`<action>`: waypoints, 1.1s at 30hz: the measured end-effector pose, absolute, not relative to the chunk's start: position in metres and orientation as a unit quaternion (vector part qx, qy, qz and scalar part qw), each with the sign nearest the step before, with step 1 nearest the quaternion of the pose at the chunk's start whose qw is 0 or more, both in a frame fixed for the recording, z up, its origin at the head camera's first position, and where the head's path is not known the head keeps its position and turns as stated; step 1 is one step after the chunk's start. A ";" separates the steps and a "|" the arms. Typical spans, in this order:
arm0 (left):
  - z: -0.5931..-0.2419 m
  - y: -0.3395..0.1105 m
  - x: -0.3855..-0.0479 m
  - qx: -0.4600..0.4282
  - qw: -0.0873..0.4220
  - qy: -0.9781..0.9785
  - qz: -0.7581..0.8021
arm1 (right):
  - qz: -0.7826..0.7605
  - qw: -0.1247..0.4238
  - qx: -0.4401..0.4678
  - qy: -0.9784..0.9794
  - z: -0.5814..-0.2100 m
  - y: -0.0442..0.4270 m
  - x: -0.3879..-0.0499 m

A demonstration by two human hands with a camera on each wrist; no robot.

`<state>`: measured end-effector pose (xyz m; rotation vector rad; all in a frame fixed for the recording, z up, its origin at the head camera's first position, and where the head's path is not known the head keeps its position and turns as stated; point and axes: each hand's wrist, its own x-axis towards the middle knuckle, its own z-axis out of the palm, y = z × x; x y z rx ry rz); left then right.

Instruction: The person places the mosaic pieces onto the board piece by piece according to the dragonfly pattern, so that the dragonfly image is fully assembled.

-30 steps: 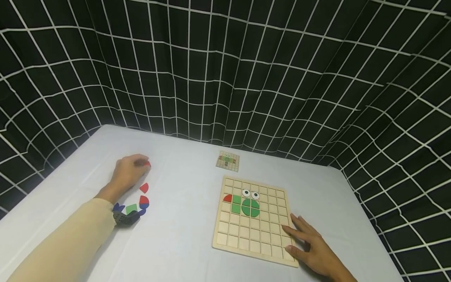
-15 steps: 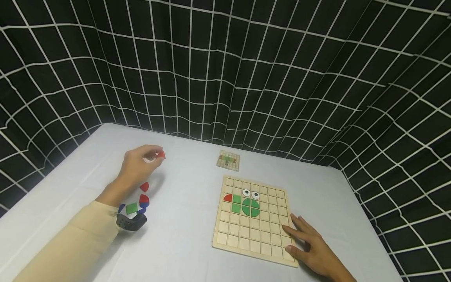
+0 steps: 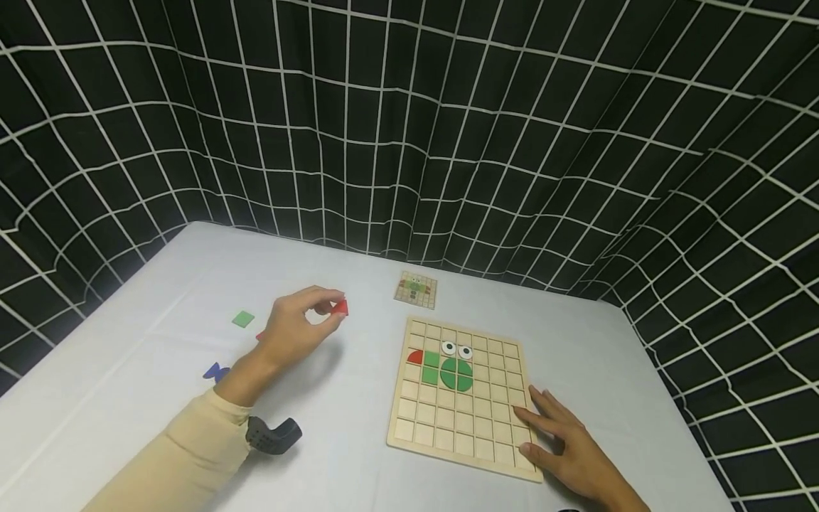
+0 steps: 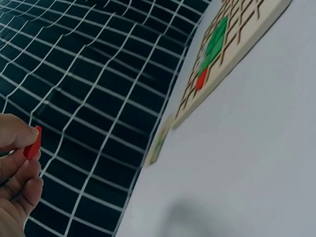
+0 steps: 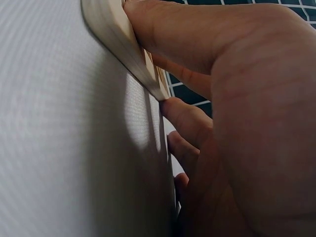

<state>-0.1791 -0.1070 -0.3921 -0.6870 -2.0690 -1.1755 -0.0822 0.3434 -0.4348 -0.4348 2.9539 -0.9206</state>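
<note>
The red piece [image 3: 341, 308] sits at the fingertips of the left hand [image 3: 297, 323], pinched between thumb and forefinger, which curve toward each other and leave a gap behind it. The left wrist view shows it nearly edge-on. The hand is raised over the white tabletop [image 3: 358, 441], its shadow below. To the left of these fingers lies a green square [image 3: 243, 318]; another red piece [image 3: 259, 336] peeks out, mostly hidden, beside the hand. Blue pieces [image 3: 216, 372] lie behind the fingers, near the wrist. A picture card [image 3: 416, 289] lies to the right of the left fingertips and slightly beyond.

The right hand [image 3: 566, 451] has its fingers spread and fairly straight, gripping nothing; thumb and forefinger touch the right edge of the gridded wooden board [image 3: 453, 442]. Left of those fingers and farther from the person, the board bears a red quarter-round [image 3: 415, 357], two green tiles [image 3: 430, 375], four green quarter-rounds [image 3: 464, 366] forming a circle, and two eye discs [image 3: 449, 348] just above the circle.
</note>
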 end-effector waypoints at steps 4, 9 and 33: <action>-0.398 -0.091 -0.174 -0.276 0.293 -0.792 -0.459 | -0.295 0.009 -0.139 0.945 -0.435 0.343 -0.082; -0.408 -0.066 -0.169 -0.285 0.229 -0.799 -0.477 | -0.291 0.006 -0.141 0.946 -0.435 0.344 -0.082; -0.442 -0.006 -0.166 -0.295 0.052 -0.814 -0.498 | -0.296 0.005 -0.141 0.945 -0.435 0.344 -0.082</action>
